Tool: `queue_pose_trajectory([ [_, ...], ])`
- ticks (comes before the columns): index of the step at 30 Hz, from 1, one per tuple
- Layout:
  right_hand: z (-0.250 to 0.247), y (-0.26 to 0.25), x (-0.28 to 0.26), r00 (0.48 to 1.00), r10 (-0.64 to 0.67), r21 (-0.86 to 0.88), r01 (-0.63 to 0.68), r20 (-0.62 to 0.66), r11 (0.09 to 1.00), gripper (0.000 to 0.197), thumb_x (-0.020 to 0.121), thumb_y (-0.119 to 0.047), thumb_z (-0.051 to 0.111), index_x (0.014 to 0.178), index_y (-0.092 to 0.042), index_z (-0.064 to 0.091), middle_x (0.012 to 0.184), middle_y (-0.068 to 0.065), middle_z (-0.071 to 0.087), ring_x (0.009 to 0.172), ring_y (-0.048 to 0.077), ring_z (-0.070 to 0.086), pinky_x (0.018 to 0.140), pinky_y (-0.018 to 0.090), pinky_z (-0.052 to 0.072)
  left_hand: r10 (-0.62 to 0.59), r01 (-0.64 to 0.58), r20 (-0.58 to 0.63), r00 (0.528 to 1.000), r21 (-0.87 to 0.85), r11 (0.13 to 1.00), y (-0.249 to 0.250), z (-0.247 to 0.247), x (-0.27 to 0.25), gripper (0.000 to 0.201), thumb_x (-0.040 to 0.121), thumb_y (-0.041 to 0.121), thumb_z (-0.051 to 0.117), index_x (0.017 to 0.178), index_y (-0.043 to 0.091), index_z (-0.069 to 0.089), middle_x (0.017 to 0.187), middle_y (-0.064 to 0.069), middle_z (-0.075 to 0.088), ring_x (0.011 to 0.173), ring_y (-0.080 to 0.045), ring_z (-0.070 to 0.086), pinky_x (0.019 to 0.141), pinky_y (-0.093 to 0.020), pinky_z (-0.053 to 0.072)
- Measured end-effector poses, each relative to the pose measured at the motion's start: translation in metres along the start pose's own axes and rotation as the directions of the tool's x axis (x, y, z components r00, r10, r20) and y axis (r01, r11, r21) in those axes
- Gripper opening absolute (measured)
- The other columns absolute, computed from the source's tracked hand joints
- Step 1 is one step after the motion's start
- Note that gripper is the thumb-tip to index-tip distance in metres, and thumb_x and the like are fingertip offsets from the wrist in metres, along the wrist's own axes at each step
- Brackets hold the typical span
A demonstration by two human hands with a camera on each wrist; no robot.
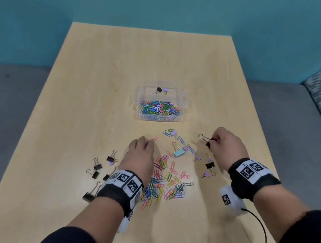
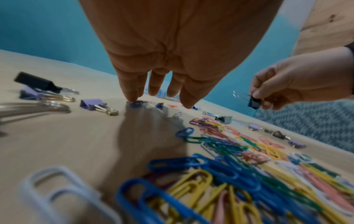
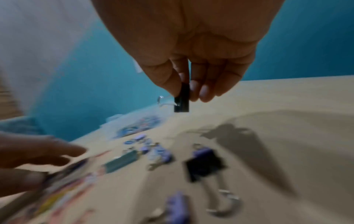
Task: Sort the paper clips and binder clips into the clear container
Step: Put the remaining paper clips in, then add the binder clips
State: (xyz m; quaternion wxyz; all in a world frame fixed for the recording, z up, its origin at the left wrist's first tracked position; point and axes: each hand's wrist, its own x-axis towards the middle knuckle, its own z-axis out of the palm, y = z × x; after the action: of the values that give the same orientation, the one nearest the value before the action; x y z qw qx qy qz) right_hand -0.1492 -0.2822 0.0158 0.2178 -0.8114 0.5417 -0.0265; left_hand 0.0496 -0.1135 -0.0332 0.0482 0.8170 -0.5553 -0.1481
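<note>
The clear container stands mid-table, with coloured paper clips in its near compartment and two small binder clips in the far one. Loose paper clips lie in a pile between my wrists. My left hand reaches down with straight fingers, its fingertips touching the table at a blue clip, next to a pink paper clip. My right hand is raised off the table and pinches a black binder clip by its body.
Several black binder clips lie left of my left wrist. A teal binder clip, small purple ones and another black one lie between the hands. The table's right edge borders a grey seat.
</note>
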Motion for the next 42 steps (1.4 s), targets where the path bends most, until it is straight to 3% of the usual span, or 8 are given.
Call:
queue_pose_trajectory([
  [5,0.001,0.035,0.003,0.981,0.153,-0.027,-0.151,0.119,0.988,0.008,0.090,-0.022,0.051,0.088,-0.016,0.057,0.082,0.004,0.063,0.071,0.022,0.057,0.062,0.036,0.051,0.050,-0.069,0.110,0.993,0.178,0.982,0.002,0.015,0.005,0.058,0.088,0.022,0.049,0.140,0.004,0.030,0.148,-0.017,0.026,0.134,-0.036,0.023,0.111,-0.044,0.029],
  [9,0.016,0.028,-0.015,0.980,-0.197,-0.187,0.199,0.032,0.962,0.014,0.086,-0.011,0.054,0.097,-0.012,0.062,0.094,0.007,0.057,0.087,0.030,0.050,0.071,0.041,0.047,0.090,-0.092,0.020,0.996,0.143,0.985,0.006,0.007,-0.017,0.057,0.082,0.019,0.063,0.133,-0.001,0.047,0.141,-0.022,0.042,0.129,-0.039,0.040,0.106,-0.045,0.040],
  [15,0.047,-0.014,-0.049,0.808,-0.563,-0.300,0.587,0.173,0.752,0.045,0.068,-0.006,0.064,0.112,-0.012,0.061,0.112,0.009,0.060,0.097,0.031,0.054,0.076,0.042,0.050,0.102,-0.083,-0.162,0.981,0.123,0.989,-0.003,0.002,-0.055,0.047,0.083,0.023,0.047,0.121,-0.002,0.058,0.124,-0.022,0.058,0.117,-0.032,0.041,0.105,-0.037,0.029],
  [19,0.055,-0.018,-0.048,0.805,-0.558,-0.323,0.593,0.204,0.737,0.056,0.063,-0.009,0.071,0.117,-0.010,0.059,0.121,0.013,0.058,0.114,0.035,0.053,0.089,0.045,0.049,0.194,-0.175,-0.186,0.963,0.112,0.978,0.005,0.000,-0.081,0.044,0.084,0.021,0.041,0.116,-0.002,0.062,0.114,-0.020,0.063,0.109,-0.033,0.054,0.102,-0.039,0.038],
  [26,0.059,-0.011,-0.043,0.809,-0.537,-0.368,0.587,0.238,0.721,0.052,0.066,-0.010,0.068,0.117,-0.015,0.059,0.124,0.013,0.059,0.120,0.034,0.052,0.100,0.051,0.042,0.090,-0.088,-0.063,0.994,0.024,0.996,-0.002,0.005,-0.083,0.048,0.087,0.026,0.038,0.125,0.003,0.057,0.125,-0.017,0.058,0.116,-0.033,0.054,0.101,-0.043,0.045],
  [31,0.059,-0.010,-0.044,0.811,-0.559,-0.365,0.580,0.173,0.728,0.051,0.067,-0.007,0.068,0.116,-0.018,0.059,0.122,0.005,0.061,0.114,0.031,0.055,0.093,0.047,0.045,0.093,-0.094,-0.047,0.994,-0.004,0.996,-0.002,-0.002,-0.076,0.047,0.084,0.026,0.041,0.122,0.006,0.058,0.121,-0.013,0.060,0.111,-0.031,0.056,0.096,-0.042,0.048],
  [35,0.051,-0.020,-0.028,0.914,-0.406,-0.306,0.388,0.005,0.869,0.036,0.068,-0.004,0.065,0.100,-0.021,0.065,0.095,0.001,0.065,0.086,0.030,0.056,0.070,0.038,0.044,0.101,-0.101,-0.026,0.995,-0.005,0.995,0.019,-0.011,-0.056,0.023,0.078,0.025,0.061,0.099,0.016,0.063,0.094,-0.003,0.059,0.081,-0.028,0.055,0.067,-0.038,0.051],
  [42,0.040,-0.031,0.006,0.858,-0.437,-0.359,0.510,0.270,0.782,0.021,0.081,-0.014,0.051,0.096,-0.025,0.060,0.098,0.002,0.056,0.098,0.031,0.046,0.077,0.040,0.038,0.147,-0.166,0.159,0.976,0.113,0.980,0.076,-0.029,0.012,0.041,0.077,0.012,0.055,0.117,0.020,0.047,0.110,-0.007,0.047,0.099,-0.031,0.043,0.074,-0.038,0.032],
])
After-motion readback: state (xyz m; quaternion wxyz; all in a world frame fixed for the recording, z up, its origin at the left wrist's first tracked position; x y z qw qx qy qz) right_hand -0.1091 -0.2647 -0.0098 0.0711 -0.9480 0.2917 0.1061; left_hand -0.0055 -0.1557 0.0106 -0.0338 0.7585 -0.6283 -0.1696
